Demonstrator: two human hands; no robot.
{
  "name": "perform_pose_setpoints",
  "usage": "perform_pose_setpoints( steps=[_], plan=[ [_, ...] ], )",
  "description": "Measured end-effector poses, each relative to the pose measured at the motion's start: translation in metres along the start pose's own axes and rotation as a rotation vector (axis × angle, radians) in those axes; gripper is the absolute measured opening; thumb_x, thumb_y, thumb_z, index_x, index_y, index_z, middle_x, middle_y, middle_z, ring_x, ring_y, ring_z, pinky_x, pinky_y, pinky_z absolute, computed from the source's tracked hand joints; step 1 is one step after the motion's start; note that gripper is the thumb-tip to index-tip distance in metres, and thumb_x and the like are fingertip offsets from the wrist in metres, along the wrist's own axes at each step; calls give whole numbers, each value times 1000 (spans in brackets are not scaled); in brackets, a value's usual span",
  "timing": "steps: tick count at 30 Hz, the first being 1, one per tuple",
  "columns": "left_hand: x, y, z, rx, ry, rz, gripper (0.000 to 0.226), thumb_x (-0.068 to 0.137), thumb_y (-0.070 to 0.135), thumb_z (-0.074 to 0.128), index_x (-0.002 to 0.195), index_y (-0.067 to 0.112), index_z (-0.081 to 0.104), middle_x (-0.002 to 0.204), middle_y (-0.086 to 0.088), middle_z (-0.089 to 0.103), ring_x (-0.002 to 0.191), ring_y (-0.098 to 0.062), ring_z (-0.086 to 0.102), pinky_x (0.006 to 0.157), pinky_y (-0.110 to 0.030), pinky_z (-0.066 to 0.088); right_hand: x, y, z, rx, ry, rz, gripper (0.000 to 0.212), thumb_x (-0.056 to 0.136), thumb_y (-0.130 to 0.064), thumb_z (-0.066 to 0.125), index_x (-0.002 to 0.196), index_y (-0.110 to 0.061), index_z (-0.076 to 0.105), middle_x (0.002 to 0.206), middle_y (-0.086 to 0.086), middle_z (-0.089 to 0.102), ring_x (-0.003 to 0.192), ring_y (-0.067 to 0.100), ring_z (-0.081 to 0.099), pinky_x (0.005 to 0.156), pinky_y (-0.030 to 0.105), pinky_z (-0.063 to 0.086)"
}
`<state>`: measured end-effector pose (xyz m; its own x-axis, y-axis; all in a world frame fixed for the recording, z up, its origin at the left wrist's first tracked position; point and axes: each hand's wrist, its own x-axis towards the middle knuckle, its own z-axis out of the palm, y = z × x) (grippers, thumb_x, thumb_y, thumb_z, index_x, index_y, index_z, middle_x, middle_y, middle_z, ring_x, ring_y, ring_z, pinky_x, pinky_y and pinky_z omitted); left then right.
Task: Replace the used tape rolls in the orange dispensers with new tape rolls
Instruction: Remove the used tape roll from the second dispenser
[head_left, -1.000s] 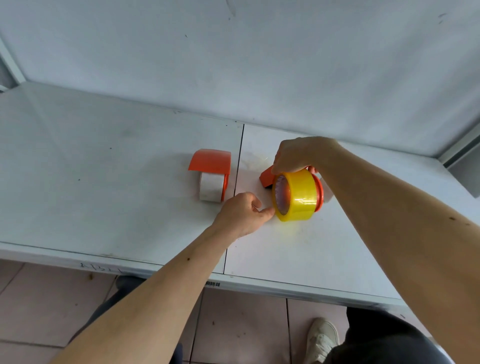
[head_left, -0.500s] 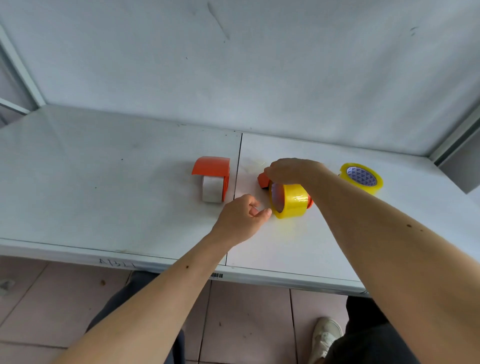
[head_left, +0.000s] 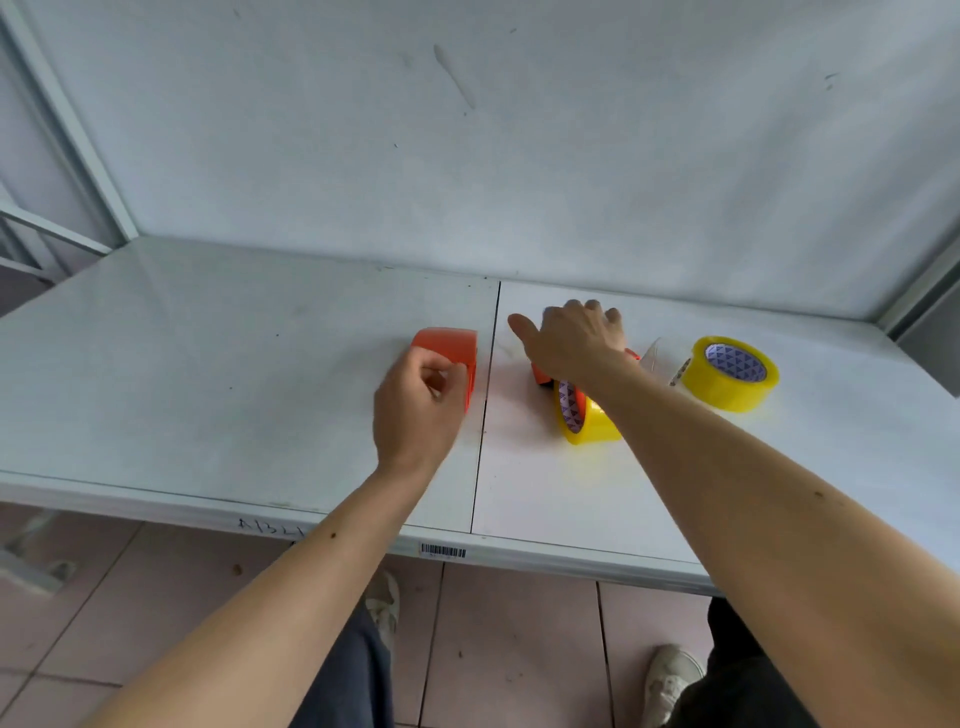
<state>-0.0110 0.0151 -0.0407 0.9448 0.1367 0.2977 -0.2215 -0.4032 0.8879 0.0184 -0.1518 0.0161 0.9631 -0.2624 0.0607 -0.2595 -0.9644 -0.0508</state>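
The left orange dispenser (head_left: 445, 344) stands near the table's seam; its near side and the white roll in it are hidden behind my left hand (head_left: 420, 405). That hand's fingers are curled against the dispenser, and whether they grip it is unclear. The right orange dispenser (head_left: 540, 375) carries a yellow tape roll (head_left: 584, 421) standing on edge. My right hand (head_left: 574, 338) is over this dispenser, palm down with its fingers spread, holding nothing. A second yellow roll (head_left: 730, 374) lies flat at the right.
The white table (head_left: 208, 374) has a dark seam (head_left: 483, 415) down its middle and backs onto a white wall. A loose clear strip of tape (head_left: 655, 354) sticks up between the right dispenser and the flat roll. My legs and shoes show below the front edge.
My left hand left the yellow roll and moved left to the left dispenser. My right hand let go of the right dispenser and opened above it. The view tilted upward.
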Motion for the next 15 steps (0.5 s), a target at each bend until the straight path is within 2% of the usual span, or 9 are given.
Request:
perform_pose_setpoints(
  steps=[2, 4, 5, 6, 8, 10, 12, 13, 15],
  plan=[
    [16, -6, -4, -29, 140, -53, 22, 84, 30, 64, 94, 13, 56, 93, -5, 64, 89, -29, 62, 82, -42, 50, -5, -21, 4, 233, 58, -5, 50, 98, -44, 31, 100, -7, 64, 109, 17, 63, 108, 35, 54, 83, 39, 39],
    [34, -10, -6, -20, 128, -198, 36, 88, 35, 59, 113, 11, 51, 116, -10, 56, 111, -32, 53, 93, -42, 45, -7, -42, 12, 583, -57, 74, 41, 97, -38, 37, 83, -7, 60, 90, 16, 60, 93, 34, 59, 72, 33, 39],
    [42, -11, -5, -13, 67, -293, 44, 90, 39, 56, 125, 13, 47, 129, -11, 51, 120, -32, 48, 96, -40, 42, -9, -51, 16, 755, -142, 137, 41, 97, -38, 38, 81, -6, 57, 85, 14, 57, 87, 32, 58, 73, 31, 42],
    [49, -13, -5, -21, -11, -376, 52, 93, 44, 51, 136, 18, 41, 140, -11, 45, 126, -31, 45, 97, -38, 39, -12, -58, 20, 901, -222, 208, 42, 98, -41, 39, 87, -4, 57, 84, 13, 56, 85, 31, 57, 78, 33, 48],
    [59, -19, 0, -100, -151, -469, 59, 95, 53, 44, 147, 28, 31, 152, -6, 38, 132, -29, 44, 101, -34, 37, -15, -63, 30, 1073, -328, 329, 51, 99, -46, 37, 111, -1, 56, 83, 13, 54, 87, 29, 56, 94, 44, 52],
    [62, -21, 4, -192, -256, -510, 66, 89, 65, 41, 147, 34, 33, 152, 0, 40, 132, -26, 47, 108, -41, 38, -16, -64, 38, 1150, -376, 379, 56, 100, -48, 33, 125, -2, 53, 94, 13, 54, 92, 29, 52, 101, 47, 48],
    [64, -31, 13, -242, -317, -534, 80, 71, 77, 42, 140, 37, 41, 148, 1, 48, 128, -25, 52, 105, -49, 43, -15, -62, 45, 1227, -386, 399, 56, 100, -49, 34, 131, -6, 52, 103, 10, 54, 96, 26, 51, 104, 47, 45],
    [63, -35, 18, -264, -327, -535, 78, 69, 76, 45, 138, 39, 42, 146, 2, 50, 126, -24, 53, 105, -49, 44, -15, -61, 48, 1282, -392, 411, 55, 100, -49, 36, 132, -9, 53, 99, 6, 55, 94, 23, 52, 105, 46, 45],
    [57, -31, 21, -310, -305, -521, 58, 83, 60, 50, 138, 42, 41, 143, 5, 51, 125, -22, 54, 105, -49, 44, -14, -57, 51, 1368, -404, 417, 50, 99, -48, 41, 130, -11, 53, 87, -2, 52, 82, 15, 52, 106, 42, 44]
  ],
)
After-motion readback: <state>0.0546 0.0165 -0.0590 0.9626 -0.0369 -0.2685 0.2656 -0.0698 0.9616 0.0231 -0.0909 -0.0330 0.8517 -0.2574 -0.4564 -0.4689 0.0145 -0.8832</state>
